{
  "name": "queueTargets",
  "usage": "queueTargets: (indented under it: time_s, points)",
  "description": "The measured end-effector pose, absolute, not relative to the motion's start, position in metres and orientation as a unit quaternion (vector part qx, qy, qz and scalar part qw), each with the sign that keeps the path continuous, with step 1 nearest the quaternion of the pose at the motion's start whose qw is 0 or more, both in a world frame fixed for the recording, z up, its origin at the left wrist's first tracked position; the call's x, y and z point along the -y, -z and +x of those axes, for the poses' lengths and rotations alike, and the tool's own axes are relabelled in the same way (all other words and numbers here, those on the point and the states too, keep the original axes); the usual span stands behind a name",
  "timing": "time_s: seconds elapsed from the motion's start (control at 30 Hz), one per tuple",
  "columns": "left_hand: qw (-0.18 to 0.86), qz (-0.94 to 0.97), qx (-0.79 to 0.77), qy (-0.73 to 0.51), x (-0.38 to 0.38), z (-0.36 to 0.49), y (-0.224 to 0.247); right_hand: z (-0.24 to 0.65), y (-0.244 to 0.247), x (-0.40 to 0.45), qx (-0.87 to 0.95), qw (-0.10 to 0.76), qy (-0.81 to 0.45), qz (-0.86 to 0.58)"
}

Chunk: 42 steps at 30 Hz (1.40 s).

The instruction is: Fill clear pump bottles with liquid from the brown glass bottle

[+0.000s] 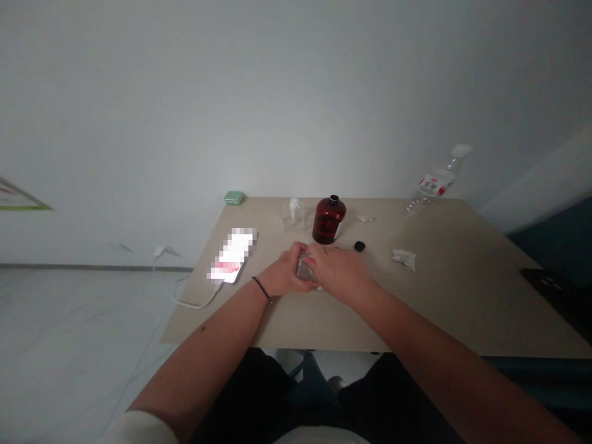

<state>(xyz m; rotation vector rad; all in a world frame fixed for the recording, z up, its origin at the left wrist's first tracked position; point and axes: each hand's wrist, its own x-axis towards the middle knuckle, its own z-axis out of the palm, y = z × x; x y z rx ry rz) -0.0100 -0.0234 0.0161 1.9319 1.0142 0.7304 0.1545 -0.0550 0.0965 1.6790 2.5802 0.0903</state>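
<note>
Near the middle of the table, both hands meet on a small clear container (304, 269) with straight sides. My left hand (287, 272) is wrapped round its left side, a dark band on the wrist. My right hand (341, 269) reaches over it from the right, closed, with fingertips against it; it covers the container's right part. A bit of white shows under the right hand. Just behind stands a dark red-brown bottle (328, 221) without a cap, partly filled. To its left is a clear square bottle (294, 220) with a white pump.
A black cap (359, 246) and crumpled white tissue (404, 259) lie to the right, with a smaller white scrap (365, 218) behind. A clear plastic bottle (433, 184) stands at the back right. On the left are a phone (234, 256) with a white cable (197, 306) and a green case (234, 197).
</note>
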Motion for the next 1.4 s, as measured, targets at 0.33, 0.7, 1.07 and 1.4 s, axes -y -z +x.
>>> queueTargets:
  time_s: [0.33, 0.7, 1.07, 1.4]
  points:
    - [0.398, 0.772, -0.403, -0.288, 0.023, -0.010, -0.017, 0.156, -0.094, 0.060, -0.838, -0.010, -0.002, 0.545]
    - [0.401, 0.772, -0.397, -0.291, 0.023, -0.011, -0.017, 0.311, -0.061, 0.050, -0.638, -0.118, -0.032, 0.760]
    - [0.369, 0.795, -0.363, -0.318, 0.019, -0.013, -0.017, 0.295, -0.060, 0.062, -0.688, -0.188, 0.101, 0.693]
    - [0.350, 0.777, -0.417, -0.316, 0.024, -0.002, -0.020, 0.190, -0.075, 0.075, -0.762, -0.238, 0.155, 0.581]
